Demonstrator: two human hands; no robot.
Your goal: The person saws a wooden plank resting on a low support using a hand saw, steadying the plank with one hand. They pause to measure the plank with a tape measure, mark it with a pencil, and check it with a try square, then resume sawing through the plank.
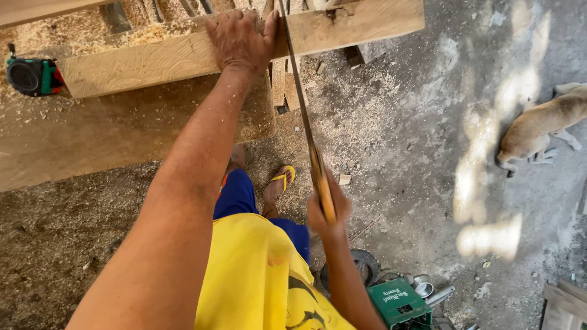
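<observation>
The wooden plank [153,61] lies across the sawdust-covered tabletop [92,140], its end overhanging the floor. The handsaw [299,98] stands in the cut just right of the left hand [241,40], whose fingers [229,21] lie flat and spread on the plank, gripping nothing. The right hand [327,214] is wrapped tight around the saw handle. Long, straight strokes and firm downward pressure near the kerf would likely keep the cut true.

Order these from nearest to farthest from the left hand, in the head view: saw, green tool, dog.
From the left hand:
1. Saw, just to its right, by the thumb.
2. Green tool, at the far left on the bench.
3. Dog, far right on the ground.
</observation>
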